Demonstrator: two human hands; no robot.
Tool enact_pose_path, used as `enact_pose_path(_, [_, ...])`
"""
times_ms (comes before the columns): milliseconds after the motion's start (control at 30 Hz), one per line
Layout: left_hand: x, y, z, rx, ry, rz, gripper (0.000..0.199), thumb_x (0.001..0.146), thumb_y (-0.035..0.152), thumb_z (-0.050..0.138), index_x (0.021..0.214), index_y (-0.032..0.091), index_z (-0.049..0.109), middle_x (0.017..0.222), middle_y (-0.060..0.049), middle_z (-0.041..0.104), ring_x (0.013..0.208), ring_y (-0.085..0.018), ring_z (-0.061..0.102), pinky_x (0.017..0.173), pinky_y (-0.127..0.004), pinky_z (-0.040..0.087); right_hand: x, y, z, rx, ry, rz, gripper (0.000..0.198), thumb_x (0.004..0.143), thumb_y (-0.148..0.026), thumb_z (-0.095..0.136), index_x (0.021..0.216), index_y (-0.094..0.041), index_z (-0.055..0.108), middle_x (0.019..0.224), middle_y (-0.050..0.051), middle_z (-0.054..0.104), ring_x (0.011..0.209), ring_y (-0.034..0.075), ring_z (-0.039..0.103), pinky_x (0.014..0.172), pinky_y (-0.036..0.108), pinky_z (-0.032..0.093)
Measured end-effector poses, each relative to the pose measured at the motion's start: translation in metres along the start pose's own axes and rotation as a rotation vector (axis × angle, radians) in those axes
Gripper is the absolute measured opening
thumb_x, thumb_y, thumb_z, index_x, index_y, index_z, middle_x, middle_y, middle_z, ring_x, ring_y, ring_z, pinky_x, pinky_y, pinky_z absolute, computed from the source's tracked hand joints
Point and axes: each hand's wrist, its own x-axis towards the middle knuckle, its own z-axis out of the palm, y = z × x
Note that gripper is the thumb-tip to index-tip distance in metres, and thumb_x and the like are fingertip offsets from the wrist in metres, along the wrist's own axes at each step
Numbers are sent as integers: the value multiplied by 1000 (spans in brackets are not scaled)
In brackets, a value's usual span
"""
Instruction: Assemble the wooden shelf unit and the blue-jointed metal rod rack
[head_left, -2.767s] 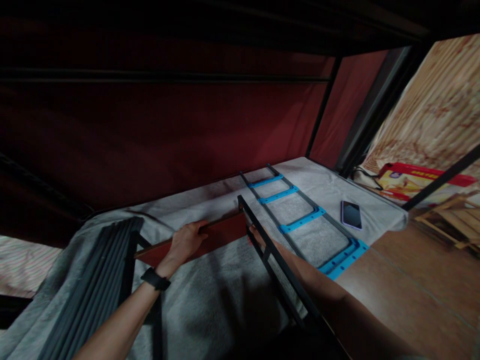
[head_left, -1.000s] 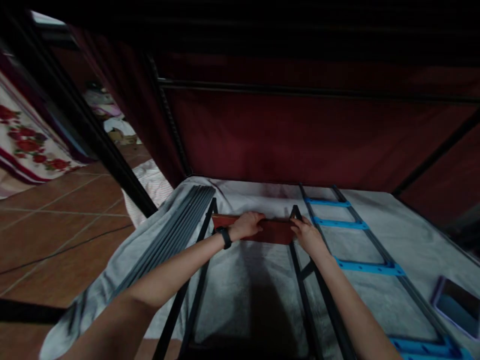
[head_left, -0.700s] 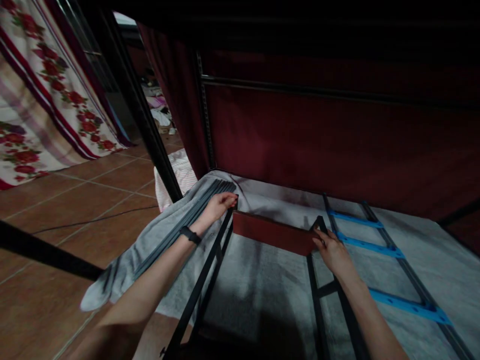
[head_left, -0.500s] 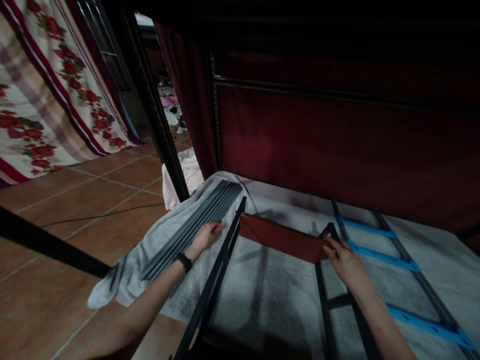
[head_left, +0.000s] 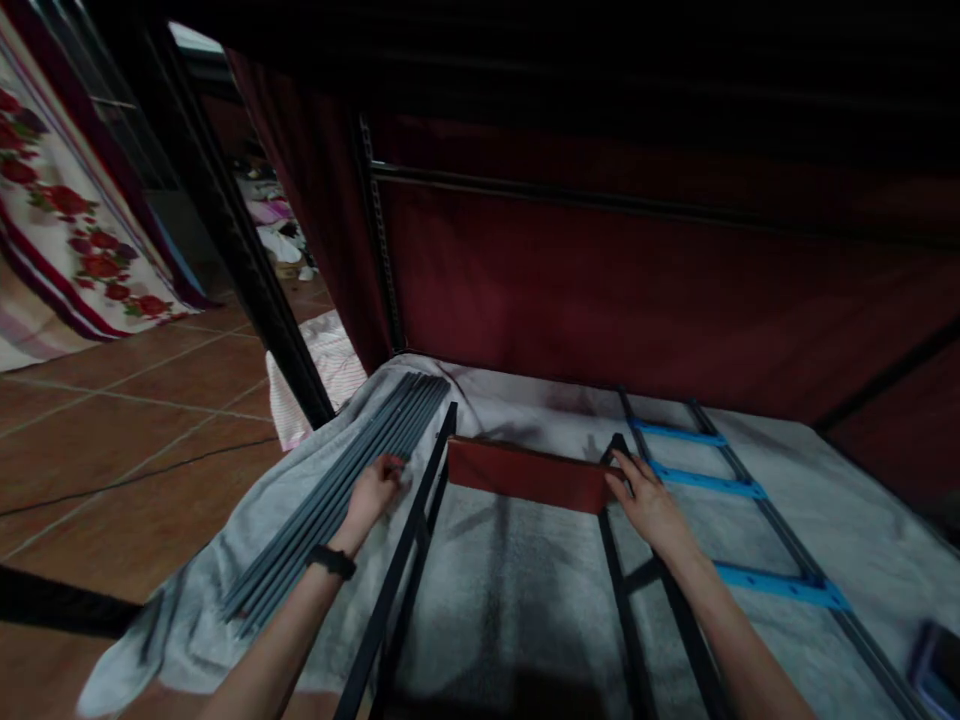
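Note:
My left hand (head_left: 373,493), a dark band on its wrist, hovers between a row of grey tubes (head_left: 352,480) and the left side of a black metal frame (head_left: 409,545). Its fingers are drawn together; whatever is in them is too small to make out. A reddish-brown board (head_left: 525,474) spans the frame's two sides near its far end. At the board's right end, my right hand (head_left: 649,500) grips it by the corner, thumb on the near face and fingers over the frame's top.
A grey-white blanket (head_left: 517,570) lies under everything. To the right rests a ladder-like black frame with blue crossbars (head_left: 705,480). Dark red cloth (head_left: 600,290) hangs behind, below a black rail (head_left: 525,185). A black post (head_left: 247,260) stands at left. A dark object (head_left: 937,665) lies bottom right.
The view has swung right, so everything sits further left. Both hands keep about the same places: the left by the frame's left side, the right at the board's end.

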Motion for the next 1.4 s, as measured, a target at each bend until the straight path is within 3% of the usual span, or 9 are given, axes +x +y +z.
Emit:
enact_pose_path(233, [1, 126, -20, -362, -107, 139, 35, 69, 37, 70, 96, 20, 56, 71, 3, 61, 54, -12, 60, 52, -24, 48, 8, -8, -13, 343, 178, 16, 48, 99, -37, 32, 141, -20, 50, 139, 12, 57, 134, 22, 50, 113, 43, 39])
enact_pose_path(367, [-33, 195, 23, -287, -446, 299, 35, 74, 39, 69, 100, 19, 57, 69, 2, 63, 55, -13, 60, 54, -24, 49, 0, -10, -31, 564, 282, 60, 39, 95, -37, 44, 122, -20, 65, 125, 12, 66, 121, 24, 58, 109, 43, 42])
enact_pose_path(467, [-70, 223, 70, -167, -695, 381, 29, 82, 35, 59, 108, 21, 55, 76, 2, 64, 53, -12, 59, 50, -23, 47, -19, -25, -48, 854, 210, 91, 33, 92, -40, 52, 113, -21, 69, 109, 9, 72, 102, 21, 66, 95, 38, 51])
enact_pose_path(600, [-115, 230, 119, 135, -853, 782, 30, 89, 18, 46, 116, 25, 58, 102, -5, 69, 87, -16, 68, 76, -27, 55, -53, -55, -65, 1245, -43, 118, 31, 89, -47, 60, 102, -21, 72, 87, 2, 71, 77, 16, 65, 70, 28, 55])
enact_pose_path(900, [-150, 213, 145, 665, -740, 1345, 88, 74, -8, 37, 151, 31, 27, 138, -9, 55, 118, -22, 62, 94, -34, 54, -78, -53, -72, 1640, 46, 381, 20, 72, -39, 79, 79, -21, 74, 77, 1, 70, 77, 17, 65, 79, 31, 53])
enact_pose_path(1033, [-149, 213, 154, 632, -752, 1347, 89, 75, -7, 37, 154, 31, 20, 150, -7, 46, 129, -19, 55, 99, -31, 53, -79, -50, -70, 1836, 57, 490, 27, 64, -40, 84, 79, -20, 75, 78, 2, 72, 76, 18, 67, 78, 33, 55])
enact_pose_path(1167, [-142, 218, 171, 557, -681, 1329, 75, 83, -2, 40, 150, 30, 29, 147, -6, 49, 130, -20, 53, 105, -35, 48, -71, -42, -66, 1706, 200, 447, 26, 64, -39, 84, 81, -21, 76, 78, 1, 72, 75, 17, 66, 79, 33, 55])
enact_pose_path(1333, [-92, 217, 205, 482, -508, 1113, 38, 94, 16, 42, 130, 19, 53, 124, -12, 63, 116, -25, 59, 103, -43, 46, -45, 5, -49, 1575, 491, 562, 35, 62, -44, 84, 86, -20, 75, 80, 2, 71, 70, 16, 64, 73, 35, 57])
enact_pose_path(1400, [-69, 209, 217, 504, -576, 1028, 34, 93, 18, 45, 124, 17, 58, 122, -12, 64, 115, -25, 60, 104, -42, 46, -35, 25, -35, 1592, 526, 617, 41, 55, -46, 86, 83, -18, 74, 74, 2, 69, 66, 15, 62, 69, 35, 57])
